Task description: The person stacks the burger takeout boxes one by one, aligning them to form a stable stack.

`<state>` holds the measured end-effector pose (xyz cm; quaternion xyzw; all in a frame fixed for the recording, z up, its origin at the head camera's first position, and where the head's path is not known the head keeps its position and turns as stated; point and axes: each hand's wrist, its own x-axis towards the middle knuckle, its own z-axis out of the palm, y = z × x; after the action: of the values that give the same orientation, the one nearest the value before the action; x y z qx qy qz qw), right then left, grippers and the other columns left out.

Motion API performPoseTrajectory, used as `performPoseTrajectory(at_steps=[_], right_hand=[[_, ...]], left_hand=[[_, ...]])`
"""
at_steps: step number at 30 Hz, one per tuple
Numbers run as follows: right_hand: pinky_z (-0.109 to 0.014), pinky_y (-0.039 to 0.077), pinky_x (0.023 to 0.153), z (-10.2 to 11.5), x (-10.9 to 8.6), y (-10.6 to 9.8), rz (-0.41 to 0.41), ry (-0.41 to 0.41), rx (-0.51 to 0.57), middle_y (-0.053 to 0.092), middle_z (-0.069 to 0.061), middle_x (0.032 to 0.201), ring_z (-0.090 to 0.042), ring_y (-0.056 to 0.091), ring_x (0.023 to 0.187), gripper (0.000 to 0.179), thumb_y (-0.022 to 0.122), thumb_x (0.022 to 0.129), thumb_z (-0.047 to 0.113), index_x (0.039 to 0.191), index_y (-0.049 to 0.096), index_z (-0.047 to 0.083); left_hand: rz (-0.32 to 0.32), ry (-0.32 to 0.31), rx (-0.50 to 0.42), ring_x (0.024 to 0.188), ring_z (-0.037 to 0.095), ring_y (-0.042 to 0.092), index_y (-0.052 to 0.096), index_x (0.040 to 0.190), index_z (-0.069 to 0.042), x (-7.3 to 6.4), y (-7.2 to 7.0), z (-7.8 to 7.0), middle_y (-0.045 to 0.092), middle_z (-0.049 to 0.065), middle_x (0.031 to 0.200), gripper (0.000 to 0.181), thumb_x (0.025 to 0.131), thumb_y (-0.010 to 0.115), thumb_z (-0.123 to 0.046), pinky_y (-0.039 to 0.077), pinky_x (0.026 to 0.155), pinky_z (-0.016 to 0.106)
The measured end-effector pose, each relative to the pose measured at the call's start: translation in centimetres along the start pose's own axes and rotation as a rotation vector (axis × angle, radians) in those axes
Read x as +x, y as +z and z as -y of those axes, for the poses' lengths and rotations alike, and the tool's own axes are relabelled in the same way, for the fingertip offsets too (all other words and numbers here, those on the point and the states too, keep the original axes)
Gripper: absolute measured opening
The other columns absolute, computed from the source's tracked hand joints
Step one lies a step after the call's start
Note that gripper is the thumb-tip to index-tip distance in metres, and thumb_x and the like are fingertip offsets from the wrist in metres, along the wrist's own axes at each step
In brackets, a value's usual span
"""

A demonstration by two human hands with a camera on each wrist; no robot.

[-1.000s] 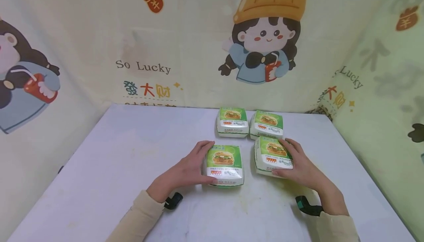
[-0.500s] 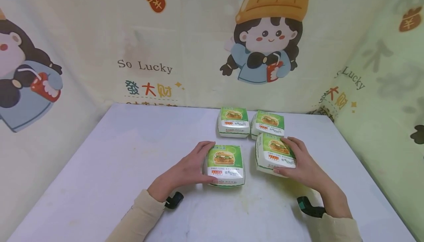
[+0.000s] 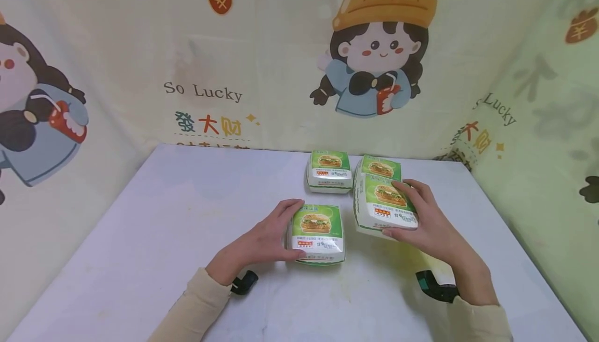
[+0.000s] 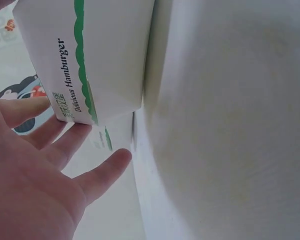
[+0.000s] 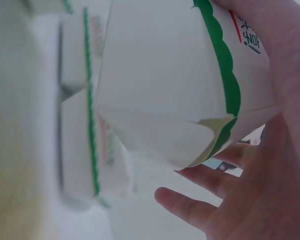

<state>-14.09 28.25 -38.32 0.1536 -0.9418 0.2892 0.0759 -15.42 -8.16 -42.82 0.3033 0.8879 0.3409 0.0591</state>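
Observation:
My right hand (image 3: 428,222) grips a green-and-white hamburger box (image 3: 386,204) from its right side, thumb at the front edge and fingers at the back. In the right wrist view this box (image 5: 160,65) is raised above the table, its corner flap slightly loose. It overlaps the back right hamburger box (image 3: 381,165) in the head view. My left hand (image 3: 267,235) holds the front left hamburger box (image 3: 317,233), thumb at the near edge and fingers along the far left corner. That box (image 4: 105,55) sits on the table in the left wrist view.
Another hamburger box (image 3: 329,173) stands at the back, just left of the back right one. The white table (image 3: 187,217) reaches a printed cloth backdrop (image 3: 276,71) behind and at both sides. Each wrist wears a dark camera mount (image 3: 435,287).
My right hand has lifted its hamburger box off the table and moved it up and back, over the front of the back right box. My left hand and its box have stayed put.

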Motion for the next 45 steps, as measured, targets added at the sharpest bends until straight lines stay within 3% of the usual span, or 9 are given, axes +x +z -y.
performPoseTrajectory(at_steps=[8,22,30,33,38,45], right_hand=[[-0.020,0.039,0.086,2.1,1.0,0.0,-0.031,-0.101,0.048,0.024,-0.009,0.155,-0.029,0.040,0.126,0.099,0.087,0.074,0.035,0.155,0.030,0.031],[-0.016,0.043,0.081,4.0,1.2,0.8,-0.052,-0.186,0.102,0.029,-0.006,0.155,-0.022,0.042,0.123,0.096,0.086,0.075,0.026,0.155,0.033,0.028],[-0.028,0.045,0.083,5.0,1.2,2.1,-0.104,-0.261,0.079,0.049,-0.005,0.136,-0.019,0.048,0.116,0.066,0.074,0.086,0.021,0.147,0.049,0.020],[-0.035,0.047,0.087,5.4,1.3,2.6,-0.046,-0.247,0.075,0.049,-0.002,0.135,-0.018,0.049,0.117,0.060,0.074,0.088,0.026,0.144,0.053,0.022],[-0.042,0.050,0.091,5.9,1.3,2.9,0.048,-0.194,0.057,0.040,0.001,0.147,-0.019,0.043,0.125,0.065,0.076,0.086,0.037,0.144,0.051,0.025],[-0.027,0.052,0.078,6.3,1.3,2.7,0.119,-0.156,0.039,0.033,0.001,0.155,-0.018,0.049,0.115,0.079,0.075,0.085,0.047,0.152,0.036,0.031]], left_hand=[[-0.010,-0.018,-0.024,0.135,0.016,0.041,0.023,0.157,-0.015,-0.2,0.0,0.1,0.022,-0.007,0.156,0.107,0.075,0.083,-0.049,0.045,0.109,0.041],[-0.008,-0.062,-0.046,0.130,0.013,0.044,0.026,0.156,-0.019,0.2,0.2,0.1,0.027,-0.010,0.153,0.108,0.072,0.084,-0.053,0.046,0.107,0.040],[-0.013,-0.057,-0.048,0.133,0.016,0.043,0.028,0.156,-0.018,0.1,0.2,0.3,0.028,-0.007,0.153,0.107,0.071,0.084,-0.054,0.046,0.108,0.042],[-0.016,-0.053,-0.064,0.134,0.017,0.043,0.029,0.155,-0.018,0.1,0.1,0.2,0.029,-0.007,0.153,0.107,0.071,0.084,-0.054,0.045,0.108,0.044],[-0.010,-0.054,-0.076,0.131,0.019,0.045,0.028,0.155,-0.017,0.2,0.1,0.1,0.029,-0.007,0.153,0.108,0.070,0.085,-0.052,0.045,0.107,0.045],[-0.009,-0.052,-0.088,0.130,0.015,0.044,0.031,0.154,-0.022,0.0,0.1,0.2,0.028,-0.009,0.152,0.105,0.070,0.086,-0.051,0.045,0.107,0.043]])
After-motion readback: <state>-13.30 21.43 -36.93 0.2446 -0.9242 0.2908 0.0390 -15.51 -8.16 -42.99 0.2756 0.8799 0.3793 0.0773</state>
